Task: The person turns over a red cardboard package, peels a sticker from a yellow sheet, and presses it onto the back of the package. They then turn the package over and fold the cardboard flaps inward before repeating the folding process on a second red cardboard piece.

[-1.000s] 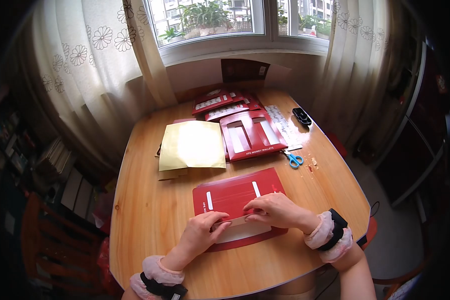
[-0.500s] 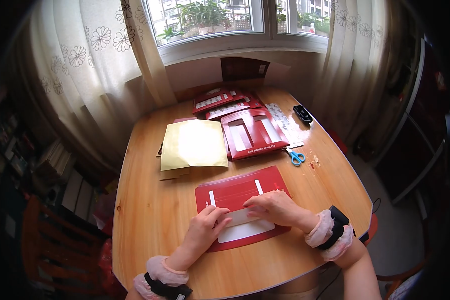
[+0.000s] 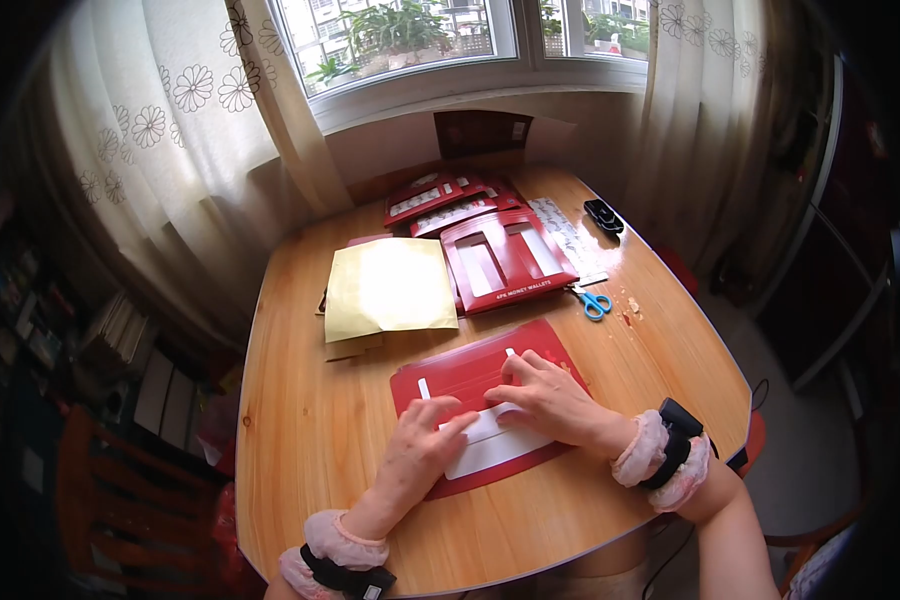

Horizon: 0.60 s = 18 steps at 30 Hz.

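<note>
Glossy wooden table [image 3: 310,420] — left hand [image 3: 420,442] and right hand [image 3: 548,397] lie flat, fingers spread, on the red card folder [image 3: 460,372].

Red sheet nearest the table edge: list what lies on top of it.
The left hand and right hand lie flat on the red sheet, partly over a white panel. Whatever is beneath the palms is covered.
</note>
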### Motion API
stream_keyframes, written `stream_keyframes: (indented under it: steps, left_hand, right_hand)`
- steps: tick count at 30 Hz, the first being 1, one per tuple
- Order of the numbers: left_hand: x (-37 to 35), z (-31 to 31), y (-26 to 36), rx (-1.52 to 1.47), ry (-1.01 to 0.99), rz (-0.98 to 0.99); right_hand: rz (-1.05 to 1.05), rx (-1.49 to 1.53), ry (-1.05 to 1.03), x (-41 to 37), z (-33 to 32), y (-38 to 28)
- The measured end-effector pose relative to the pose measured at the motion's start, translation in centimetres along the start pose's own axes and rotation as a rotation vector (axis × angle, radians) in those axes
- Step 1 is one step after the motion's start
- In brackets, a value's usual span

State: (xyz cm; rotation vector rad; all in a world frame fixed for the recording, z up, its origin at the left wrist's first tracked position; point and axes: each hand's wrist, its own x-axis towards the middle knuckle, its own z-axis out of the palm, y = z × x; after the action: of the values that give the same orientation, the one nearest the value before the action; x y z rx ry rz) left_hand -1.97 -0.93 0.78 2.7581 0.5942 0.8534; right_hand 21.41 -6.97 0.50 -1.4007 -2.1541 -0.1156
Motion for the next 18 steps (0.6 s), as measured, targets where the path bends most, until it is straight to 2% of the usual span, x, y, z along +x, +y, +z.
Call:
stream_keyframes:
  steps: [1,2,3,5,13,18]
  left_hand:
    - [0.0,0.0,-0.1,0.012,-0.059,0.09]
    - [-0.4,0.1,0.0,-0.009,-0.154,0.113]
    - [-0.4,0.2,0.0,-0.008,-0.153,0.116]
    - [-0.5,0.3,0.2,-0.038,-0.201,0.073]
    - [-0.7,0.4,-0.3,0.031,-0.217,0.125]
    - [-0.9,0.5,-0.3,0.005,-0.276,0.063]
  right_hand:
    - [-0.067,-0.059,0.006,0.1,0.2,0.2]
    - [-0.135,-0.118,0.011,0.2,0.3,0.3]
    - [-0.134,-0.12,0.013,0.0,0.4,0.1]
    - [-0.11,0.027,-0.185,-0.5,0.8,-0.8]
    - [-0.115,0.021,-0.143,-0.5,1.1,-1.4]
    - [-0.072,0.021,-0.162,-0.3,1.8,-1.6]
